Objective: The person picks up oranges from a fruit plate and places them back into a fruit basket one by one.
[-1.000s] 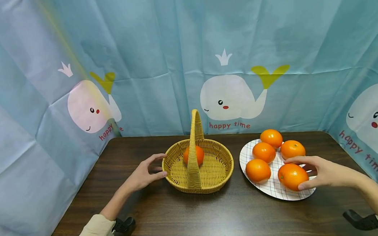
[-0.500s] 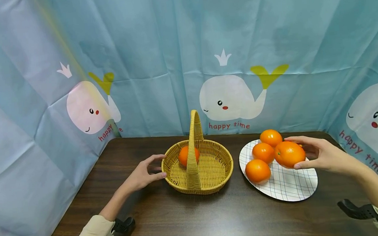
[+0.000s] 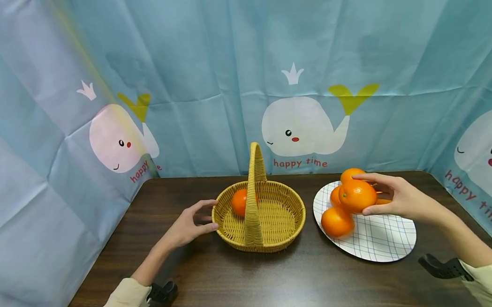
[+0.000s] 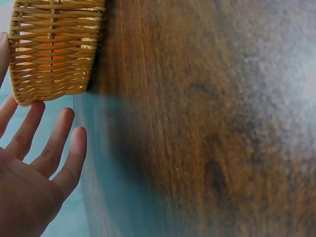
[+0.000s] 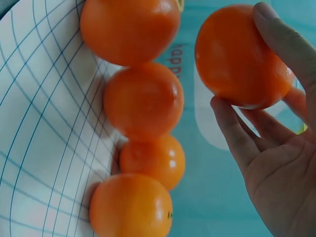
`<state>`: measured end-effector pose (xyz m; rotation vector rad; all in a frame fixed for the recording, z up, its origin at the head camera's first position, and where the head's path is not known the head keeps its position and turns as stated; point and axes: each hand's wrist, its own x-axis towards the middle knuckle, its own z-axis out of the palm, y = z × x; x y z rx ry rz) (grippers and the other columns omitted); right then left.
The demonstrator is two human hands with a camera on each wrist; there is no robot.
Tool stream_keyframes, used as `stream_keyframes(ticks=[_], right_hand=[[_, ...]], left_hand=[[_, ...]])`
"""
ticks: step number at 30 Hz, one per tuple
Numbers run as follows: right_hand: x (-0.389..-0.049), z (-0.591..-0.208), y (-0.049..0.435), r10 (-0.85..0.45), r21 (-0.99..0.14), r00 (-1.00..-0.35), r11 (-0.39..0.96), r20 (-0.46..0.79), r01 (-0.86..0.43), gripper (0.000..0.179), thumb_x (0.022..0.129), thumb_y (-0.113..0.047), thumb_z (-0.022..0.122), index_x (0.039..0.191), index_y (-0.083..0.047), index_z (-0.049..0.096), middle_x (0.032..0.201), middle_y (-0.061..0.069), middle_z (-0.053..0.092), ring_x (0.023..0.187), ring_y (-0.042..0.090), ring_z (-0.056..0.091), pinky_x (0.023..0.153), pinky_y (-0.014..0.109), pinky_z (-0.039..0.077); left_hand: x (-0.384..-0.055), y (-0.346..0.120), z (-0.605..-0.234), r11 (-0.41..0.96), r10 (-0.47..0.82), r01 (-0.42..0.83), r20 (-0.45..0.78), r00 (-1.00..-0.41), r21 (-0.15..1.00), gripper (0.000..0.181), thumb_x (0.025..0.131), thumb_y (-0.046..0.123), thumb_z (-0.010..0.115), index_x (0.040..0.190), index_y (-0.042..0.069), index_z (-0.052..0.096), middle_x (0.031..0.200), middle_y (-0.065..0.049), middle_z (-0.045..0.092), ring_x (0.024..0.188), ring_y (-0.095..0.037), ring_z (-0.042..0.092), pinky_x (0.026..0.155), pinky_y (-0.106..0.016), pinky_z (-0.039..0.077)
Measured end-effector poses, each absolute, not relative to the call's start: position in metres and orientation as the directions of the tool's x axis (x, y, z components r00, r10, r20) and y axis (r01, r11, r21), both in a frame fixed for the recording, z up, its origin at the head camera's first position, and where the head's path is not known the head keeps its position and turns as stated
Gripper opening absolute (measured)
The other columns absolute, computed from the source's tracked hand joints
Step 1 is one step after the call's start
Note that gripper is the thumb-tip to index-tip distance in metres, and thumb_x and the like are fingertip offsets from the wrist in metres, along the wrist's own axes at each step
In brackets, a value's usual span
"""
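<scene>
My right hand grips an orange between thumb and fingers, raised above a white plate with a blue grid. In the right wrist view, the held orange is apart from a row of several oranges on the plate. At the left end of a yellow wicker basket, my left hand has its thumb and fingertips at the rim, the fingers spread and nearly straight. One orange lies inside the basket, partly hidden by the upright handle.
The basket and plate stand side by side on a dark wooden table. A blue curtain with whale prints closes off the back and sides. The basket's tall handle arches across its middle.
My right hand has lifted an orange off the front right of the plate and carried it up and left, over the other oranges. The orange in the basket has shifted slightly left.
</scene>
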<state>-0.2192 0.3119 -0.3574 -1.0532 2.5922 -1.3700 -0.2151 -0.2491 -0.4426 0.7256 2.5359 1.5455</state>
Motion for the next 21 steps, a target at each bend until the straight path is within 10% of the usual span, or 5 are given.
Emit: stream_keyframes(ticks=[21], right_hand=[[-0.232, -0.360, 0.267, -0.620, -0.782, -0.741, 0.319, 0.256, -0.536, 0.076, 0.081, -0.004, 0.086, 0.149, -0.008, 0.051, 0.134, 0.013, 0.053, 0.115, 0.020, 0.061, 0.093, 0.032, 0.054]], left_hand=[[-0.214, -0.249, -0.441, 0.392, 0.431, 0.348, 0.164, -0.887, 0.852, 0.061, 0.093, 0.013, 0.077, 0.147, 0.001, 0.049, 0.147, -0.023, 0.046, 0.112, -0.044, 0.063, 0.083, -0.033, 0.059]])
